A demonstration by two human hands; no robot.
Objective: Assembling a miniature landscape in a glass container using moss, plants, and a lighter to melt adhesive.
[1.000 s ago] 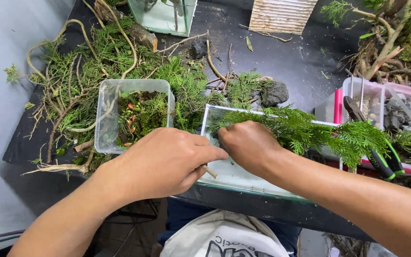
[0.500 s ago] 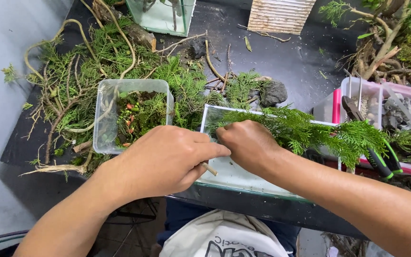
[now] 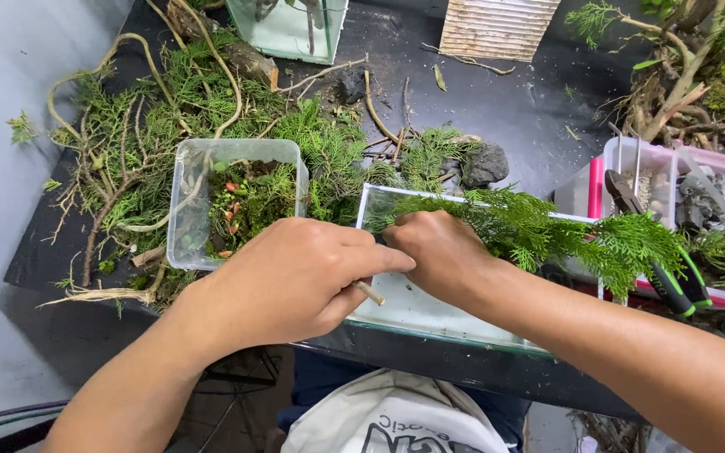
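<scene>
Green cedar sprig [image 3: 539,231] is clamped by both the left hand [image 3: 295,277] and right hand [image 3: 438,252] over the glass tank's near rim [image 3: 430,331], crowded by the plastic tub [image 3: 190,201].

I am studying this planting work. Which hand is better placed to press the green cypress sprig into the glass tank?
Probably the right hand: it already rests on the sprig at the glass tank. The left hand holds a small twig.
</scene>
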